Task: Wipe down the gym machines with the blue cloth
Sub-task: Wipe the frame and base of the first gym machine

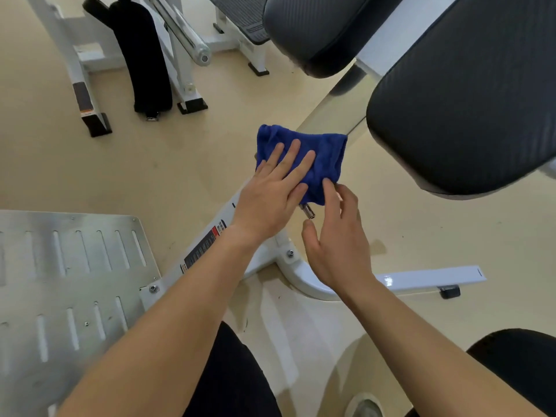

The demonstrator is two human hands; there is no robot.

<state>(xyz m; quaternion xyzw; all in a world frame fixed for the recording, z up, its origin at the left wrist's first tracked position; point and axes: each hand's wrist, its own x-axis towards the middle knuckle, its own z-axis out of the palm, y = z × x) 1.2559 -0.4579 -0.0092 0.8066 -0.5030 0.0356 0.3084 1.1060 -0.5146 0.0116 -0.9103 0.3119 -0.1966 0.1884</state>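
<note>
The blue cloth (325, 155) is draped over the white frame beam (207, 245) of a gym machine at the centre of the head view. My left hand (270, 188) lies flat on the cloth with its fingers spread, pressing it onto the beam. My right hand (337, 236) touches the cloth's lower right corner with fingertips, thumb apart; whether it pinches the cloth is unclear. A small chrome pin (307, 211) sticks out just under the cloth between my hands.
Two black pads (463, 100) (313, 28) of the machine hang at upper right. A slotted metal footplate (69, 281) lies at lower left. A white base tube (421, 279) runs right. Another white machine with a black roller pad (144, 55) stands at upper left on the beige floor.
</note>
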